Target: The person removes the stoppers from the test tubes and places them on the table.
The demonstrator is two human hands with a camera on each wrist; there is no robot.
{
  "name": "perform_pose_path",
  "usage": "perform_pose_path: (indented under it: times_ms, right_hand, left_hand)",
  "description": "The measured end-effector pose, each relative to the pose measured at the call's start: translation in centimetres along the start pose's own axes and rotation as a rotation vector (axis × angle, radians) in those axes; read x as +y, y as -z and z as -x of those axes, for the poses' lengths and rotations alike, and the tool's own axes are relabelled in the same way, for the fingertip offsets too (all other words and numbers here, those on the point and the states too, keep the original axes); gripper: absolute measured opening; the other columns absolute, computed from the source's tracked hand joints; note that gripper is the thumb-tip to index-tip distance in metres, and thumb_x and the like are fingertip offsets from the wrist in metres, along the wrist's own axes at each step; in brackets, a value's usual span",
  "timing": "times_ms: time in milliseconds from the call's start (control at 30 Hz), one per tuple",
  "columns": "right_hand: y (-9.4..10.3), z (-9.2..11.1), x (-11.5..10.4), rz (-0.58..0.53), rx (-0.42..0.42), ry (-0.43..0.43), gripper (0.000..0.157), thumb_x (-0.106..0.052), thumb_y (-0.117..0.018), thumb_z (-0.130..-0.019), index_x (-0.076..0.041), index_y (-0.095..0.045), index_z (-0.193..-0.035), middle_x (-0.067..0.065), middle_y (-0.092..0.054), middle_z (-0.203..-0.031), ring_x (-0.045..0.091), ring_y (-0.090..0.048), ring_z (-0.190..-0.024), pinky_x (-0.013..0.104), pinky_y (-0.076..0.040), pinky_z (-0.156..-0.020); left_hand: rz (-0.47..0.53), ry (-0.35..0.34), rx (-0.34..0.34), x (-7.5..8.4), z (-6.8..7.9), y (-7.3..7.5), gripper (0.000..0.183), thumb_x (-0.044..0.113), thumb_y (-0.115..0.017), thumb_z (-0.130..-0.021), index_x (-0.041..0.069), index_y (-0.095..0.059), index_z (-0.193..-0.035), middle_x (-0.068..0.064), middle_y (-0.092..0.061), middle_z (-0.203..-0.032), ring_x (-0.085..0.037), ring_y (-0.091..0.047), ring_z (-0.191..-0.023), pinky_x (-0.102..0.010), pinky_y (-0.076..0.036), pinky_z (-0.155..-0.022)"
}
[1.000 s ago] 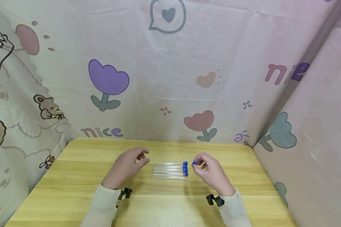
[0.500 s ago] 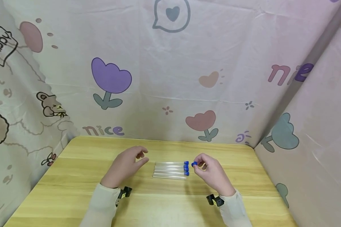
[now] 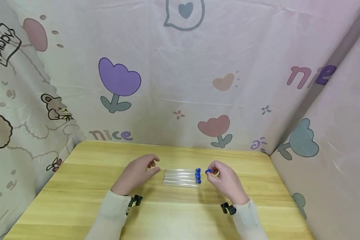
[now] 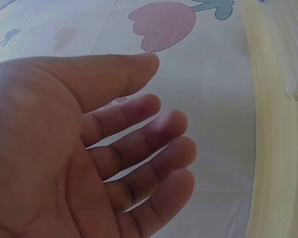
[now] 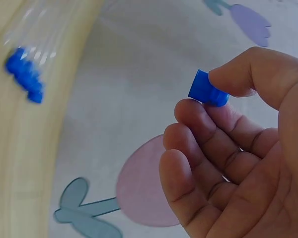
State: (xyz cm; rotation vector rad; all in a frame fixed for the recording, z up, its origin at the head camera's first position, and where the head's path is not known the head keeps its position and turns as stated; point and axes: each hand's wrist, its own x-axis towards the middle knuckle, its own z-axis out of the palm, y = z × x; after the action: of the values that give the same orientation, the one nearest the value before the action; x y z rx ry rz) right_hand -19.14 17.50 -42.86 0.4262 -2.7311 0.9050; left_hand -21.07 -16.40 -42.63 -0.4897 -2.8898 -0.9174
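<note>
Several clear test tubes (image 3: 180,177) lie side by side on the wooden table (image 3: 78,186), three of them with blue caps (image 3: 198,176) at their right ends; these caps (image 5: 24,74) also show blurred in the right wrist view. My right hand (image 3: 225,181) pinches a loose blue cap (image 3: 208,171) (image 5: 208,88) between thumb and forefinger, just right of the tubes. My left hand (image 3: 136,175) rests just left of the tubes, fingers relaxed and holding nothing (image 4: 139,144). The closed tube ends (image 4: 295,74) show at the right edge of the left wrist view.
Patterned cloth walls (image 3: 180,83) with tulips and hearts close in the table at the back and both sides. A black wrist camera mount (image 3: 135,201) sits on each sleeve. Bare wood lies along the front of the table.
The head camera has tilted slightly, so the scene sits a little higher. My right hand with the cap has shifted slightly to the right of the tubes. The left hand stays put.
</note>
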Motion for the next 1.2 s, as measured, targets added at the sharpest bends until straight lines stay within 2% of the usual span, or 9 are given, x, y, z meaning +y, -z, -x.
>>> perform_pose_path:
  times_ms: [233, 500, 667, 900, 1200]
  right_hand:
    - [0.2, -0.3, 3.4, 0.091, -0.093, -0.065, 0.015, -0.011, -0.076, -0.089, -0.02, -0.064, -0.089, -0.01, -0.062, -0.084, 0.012, -0.058, -0.081, 0.034, -0.051, -0.075]
    - [0.1, 0.9, 6.7, 0.209, -0.213, -0.087, 0.015, -0.008, -0.076, -0.089, -0.018, -0.065, -0.087, -0.009, -0.056, -0.076, 0.009, -0.05, -0.068, 0.031, -0.046, -0.066]
    - [-0.5, 1.7, 8.4, 0.236, -0.258, -0.12, 0.015, -0.011, -0.078, -0.089, -0.019, -0.066, -0.087, -0.01, -0.055, -0.073, 0.009, -0.049, -0.067, 0.032, -0.046, -0.066]
    - [-1.3, 2.4, 9.4, 0.214, -0.281, -0.146, 0.017, -0.011, -0.079, -0.089, -0.021, -0.066, -0.086, -0.011, -0.057, -0.077, 0.008, -0.051, -0.07, 0.032, -0.046, -0.068]
    - [-0.8, 2.5, 9.5, 0.197, -0.285, -0.123, 0.016, -0.011, -0.08, -0.087, -0.019, -0.067, -0.087, -0.012, -0.059, -0.078, 0.006, -0.053, -0.071, 0.031, -0.048, -0.069]
  left_hand:
    - [-0.01, 0.001, 0.0, 0.0, -0.2, 0.0, 0.029, 0.027, -0.076, -0.095, 0.016, -0.07, -0.121, 0.005, -0.069, -0.101, -0.013, -0.064, -0.092, -0.039, -0.055, -0.084]
    - [-0.005, 0.024, -0.043, -0.1, -0.2, -0.3, 0.027, 0.029, -0.076, -0.096, 0.016, -0.07, -0.118, 0.007, -0.068, -0.098, -0.01, -0.061, -0.087, -0.037, -0.054, -0.083]
    - [0.003, 0.041, -0.076, -0.1, -0.4, -0.6, 0.027, 0.028, -0.074, -0.096, 0.016, -0.069, -0.119, 0.008, -0.067, -0.095, -0.009, -0.059, -0.083, -0.037, -0.053, -0.081]
    - [0.018, 0.065, -0.109, -0.2, -0.1, -0.9, 0.028, 0.027, -0.074, -0.096, 0.015, -0.068, -0.12, 0.009, -0.064, -0.091, -0.011, -0.056, -0.079, -0.036, -0.051, -0.078]
    - [0.012, 0.076, -0.102, -0.2, 0.0, -1.0, 0.029, 0.028, -0.075, -0.096, 0.015, -0.068, -0.121, 0.009, -0.064, -0.089, -0.011, -0.055, -0.075, -0.034, -0.05, -0.075]
